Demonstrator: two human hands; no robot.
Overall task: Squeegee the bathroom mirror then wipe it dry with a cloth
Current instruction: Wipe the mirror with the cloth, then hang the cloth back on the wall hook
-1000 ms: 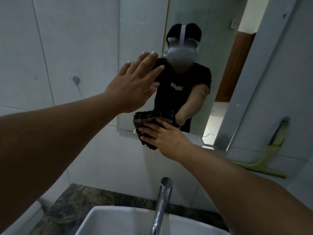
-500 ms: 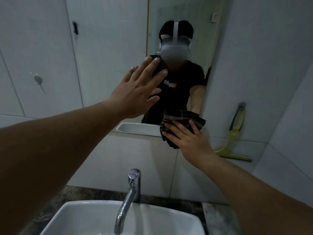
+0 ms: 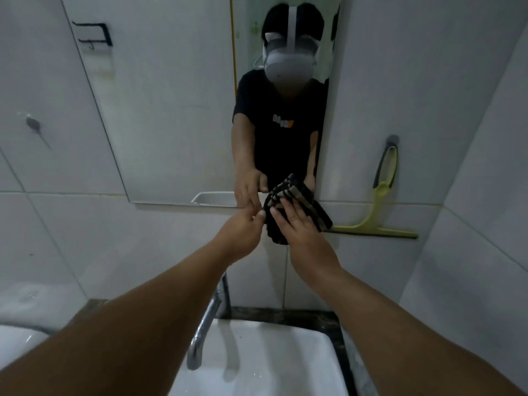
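The mirror (image 3: pixel 171 110) hangs on the white tiled wall and reflects a person in a black shirt. My right hand (image 3: pixel 300 228) presses a dark striped cloth (image 3: pixel 318 214) flat against the mirror's lower right corner, partly over the tile below. My left hand (image 3: pixel 243 228) is just left of it, its fingers curled and pinched at the cloth's left edge. A yellow-green squeegee (image 3: pixel 368 224) hangs from a hook on the wall to the right of the mirror, and neither hand touches it.
A chrome faucet (image 3: pixel 205 324) rises over the white sink basin (image 3: pixel 257 364) directly below my arms. A dark stone counter (image 3: pixel 285 312) borders the basin. A black wire holder (image 3: pixel 94 35) and a small wall hook (image 3: pixel 33 124) sit to the left.
My left hand dropped from flat on the glass down to the cloth's left edge and curled shut. My right hand kept the cloth at the mirror's lower right corner.
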